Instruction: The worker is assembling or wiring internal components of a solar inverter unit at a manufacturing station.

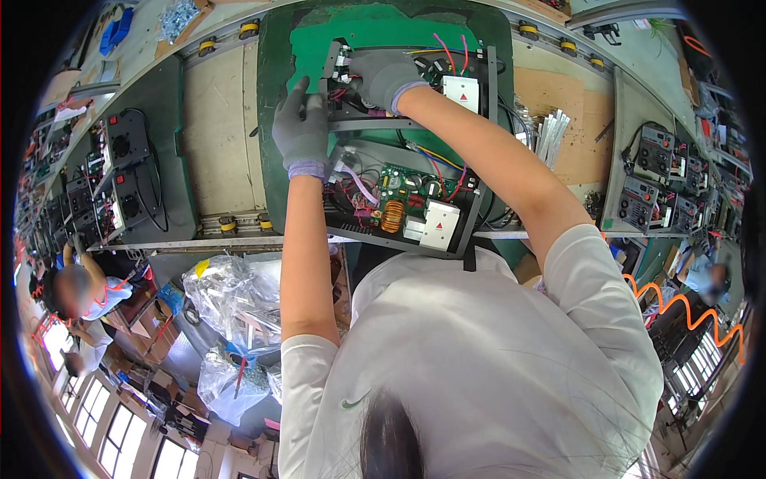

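Observation:
Two open black metal equipment housings lie one behind the other on a green work board. Into the far housing (369, 124) reaches my right hand (385, 78) in a grey glove. Its fingers look curled down by the wires and connectors (343, 68) at the left panel; the fingertips and anything in them are hidden. My left hand (302, 128), gloved alike, stays just outside that panel, fingers stretched and apart. Closest to me, the near housing (447, 249) holds a green circuit board (399, 182), a copper coil (392, 215) and a white labelled block (439, 225).
The green board (275, 188) rests across a roller track with yellow-black wheels (228, 224). Metal strips (552, 136) lie to the right. More black units stand on the left board (130, 199) and the right one (638, 195). An orange coiled hose (686, 299) hangs at right.

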{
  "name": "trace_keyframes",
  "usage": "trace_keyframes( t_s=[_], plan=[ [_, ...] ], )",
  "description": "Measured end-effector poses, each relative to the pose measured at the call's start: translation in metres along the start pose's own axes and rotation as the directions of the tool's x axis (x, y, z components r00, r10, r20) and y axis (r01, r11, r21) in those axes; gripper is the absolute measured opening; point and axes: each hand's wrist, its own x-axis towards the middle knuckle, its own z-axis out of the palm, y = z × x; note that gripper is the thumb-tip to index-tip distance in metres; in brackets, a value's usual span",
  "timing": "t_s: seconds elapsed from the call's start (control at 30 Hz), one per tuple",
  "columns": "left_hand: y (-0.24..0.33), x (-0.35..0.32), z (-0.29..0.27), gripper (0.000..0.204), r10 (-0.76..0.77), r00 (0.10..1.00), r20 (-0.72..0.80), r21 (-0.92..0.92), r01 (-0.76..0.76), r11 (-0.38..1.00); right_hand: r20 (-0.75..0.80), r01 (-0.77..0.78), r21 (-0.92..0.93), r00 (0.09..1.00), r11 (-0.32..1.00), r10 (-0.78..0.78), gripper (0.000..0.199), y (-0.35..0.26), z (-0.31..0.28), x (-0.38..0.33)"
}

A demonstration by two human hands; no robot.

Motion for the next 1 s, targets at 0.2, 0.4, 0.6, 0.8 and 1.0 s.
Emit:
trace_keyframes(
  t_s=[0.2, 0.4, 0.6, 0.8, 1.0],
  plan=[
    [-0.015, 0.008, -0.003, 0.033, -0.216, 0.964, 0.154, -0.056, 0.226, 0.972, -0.01, 0.031, -0.047, 0.999, 0.998, -0.031, 0.026, 0.006, 0.01, 0.008],
    [-0.027, 0.009, -0.003, 0.028, -0.107, 0.986, 0.13, 0.001, 0.108, 0.994, -0.099, 0.068, -0.033, 0.993, 0.997, -0.071, 0.028, 0.011, 0.021, 0.009],
    [-0.024, 0.008, -0.003, 0.027, -0.16, 0.973, 0.165, -0.05, 0.17, 0.984, -0.094, 0.069, -0.037, 0.993, 0.997, -0.072, 0.029, 0.013, 0.021, 0.007],
    [-0.027, 0.008, -0.004, 0.025, -0.142, 0.974, 0.178, -0.047, 0.152, 0.987, -0.082, 0.069, -0.029, 0.994, 0.997, -0.071, 0.029, 0.012, 0.016, 0.003],
    [-0.032, 0.007, 0.001, 0.025, -0.04, 0.989, 0.141, 0.016, 0.038, 0.999, -0.079, 0.07, -0.072, 0.994, 0.995, -0.075, 0.03, 0.007, 0.018, 0.007]
  ],
)
